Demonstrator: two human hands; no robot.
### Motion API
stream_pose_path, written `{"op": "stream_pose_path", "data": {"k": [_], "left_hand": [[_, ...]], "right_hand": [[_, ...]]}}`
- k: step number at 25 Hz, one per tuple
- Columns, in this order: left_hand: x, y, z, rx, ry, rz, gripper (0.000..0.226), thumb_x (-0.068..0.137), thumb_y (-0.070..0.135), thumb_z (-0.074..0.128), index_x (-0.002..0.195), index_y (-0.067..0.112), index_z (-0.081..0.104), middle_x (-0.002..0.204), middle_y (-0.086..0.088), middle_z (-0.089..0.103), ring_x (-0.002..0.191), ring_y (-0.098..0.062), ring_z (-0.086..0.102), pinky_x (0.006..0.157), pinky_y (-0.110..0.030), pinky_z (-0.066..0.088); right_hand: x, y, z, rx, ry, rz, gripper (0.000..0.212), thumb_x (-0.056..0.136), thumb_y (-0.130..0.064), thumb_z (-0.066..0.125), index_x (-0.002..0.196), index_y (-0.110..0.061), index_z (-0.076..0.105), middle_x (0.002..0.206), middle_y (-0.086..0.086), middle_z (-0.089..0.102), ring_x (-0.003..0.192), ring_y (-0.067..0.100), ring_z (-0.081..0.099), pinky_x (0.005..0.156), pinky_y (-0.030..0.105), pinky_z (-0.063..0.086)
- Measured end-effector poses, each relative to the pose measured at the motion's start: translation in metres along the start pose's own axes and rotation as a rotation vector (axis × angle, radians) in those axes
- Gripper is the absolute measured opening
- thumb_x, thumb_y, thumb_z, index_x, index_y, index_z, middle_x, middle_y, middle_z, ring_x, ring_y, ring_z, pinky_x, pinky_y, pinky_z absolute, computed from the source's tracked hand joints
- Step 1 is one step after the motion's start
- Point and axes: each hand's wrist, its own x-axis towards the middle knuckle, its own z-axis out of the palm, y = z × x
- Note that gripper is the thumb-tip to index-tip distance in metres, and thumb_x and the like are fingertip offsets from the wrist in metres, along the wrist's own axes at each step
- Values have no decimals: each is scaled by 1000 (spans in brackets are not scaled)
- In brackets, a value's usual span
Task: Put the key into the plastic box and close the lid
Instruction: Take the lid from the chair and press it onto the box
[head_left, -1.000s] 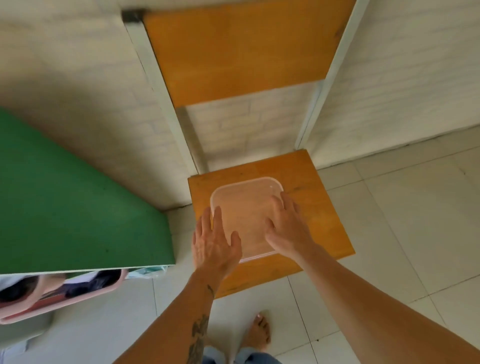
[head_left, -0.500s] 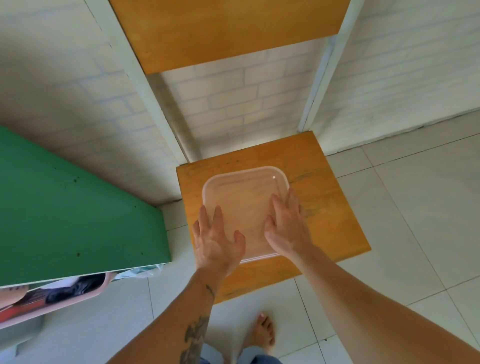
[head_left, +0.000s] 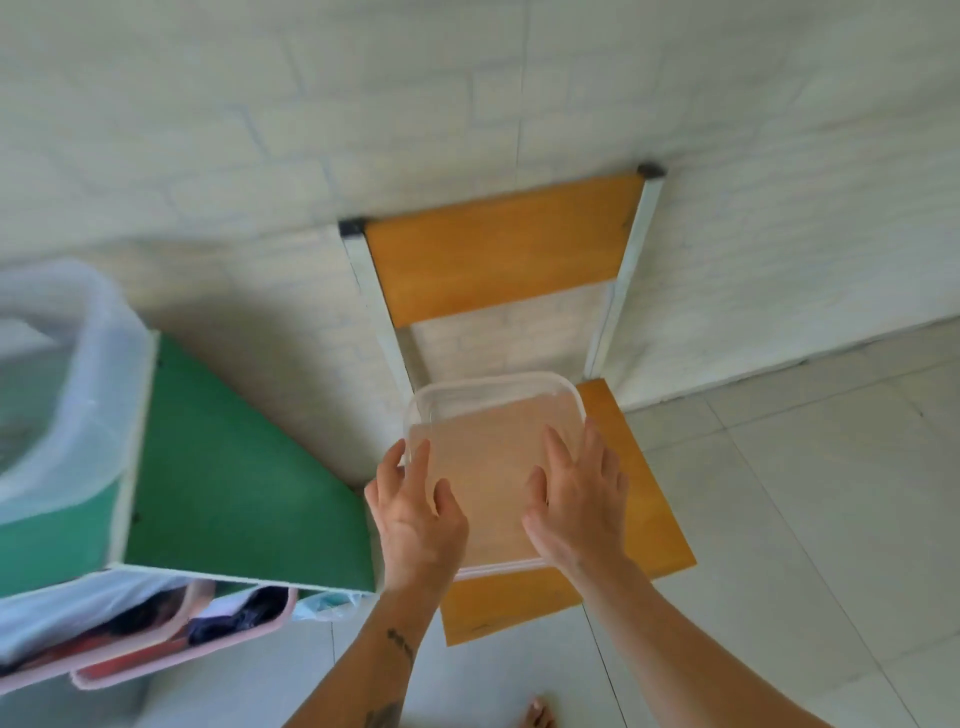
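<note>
A clear plastic box (head_left: 493, 457) with its lid on stands on the orange wooden seat of a chair (head_left: 660, 525). My left hand (head_left: 415, 514) lies on the lid's near left edge with its fingers spread. My right hand (head_left: 576, 499) lies flat on the lid's near right part, fingers apart too. Neither hand holds anything. The key is not visible; the blurred, cloudy plastic does not show what is inside.
The chair's backrest (head_left: 504, 249) stands against a white brick wall. A green shelf unit (head_left: 228, 467) stands close on the left, with a plastic-lined bin (head_left: 67, 384) on top and pink baskets (head_left: 171, 654) of clothes below. A bare foot (head_left: 537, 714) stands on the pale tiled floor.
The view has tilted and pulled back, so the whole backrest and the bin now show. Both hands stay spread on the lid; the left one has shifted onto its left edge.
</note>
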Motion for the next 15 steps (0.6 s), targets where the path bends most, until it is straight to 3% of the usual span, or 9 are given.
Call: {"op": "stream_pose_path", "data": {"k": [3,7,15], "left_hand": [[5,47,-58,-55,17,-7,47,89,3,54,135,15,54,147,-6,41,132,-25,32,108,-37,31],[15,88,-128,-77,90,84,47,91,7,55,137,13,53,150,-6,39,138,-23,37,107,-26,28],[39,85,-253,-44,298,17,51,91,12,53,142,15,47,159,-6,30,143,-26,35,115,-35,28]], "right_hand": [[-6,-35,-64,-6,44,-23,57,91,-37,42,146,-21,40,157,22,20,138,39,28,110,51,30],[-17,-87,-127,41,122,-64,58,93,-37,43,148,-23,35,158,19,17,137,38,30,110,50,32],[-24,-215,-164,42,147,-281,60,90,-43,42,146,-23,35,156,17,17,134,37,30,108,51,34]]}}
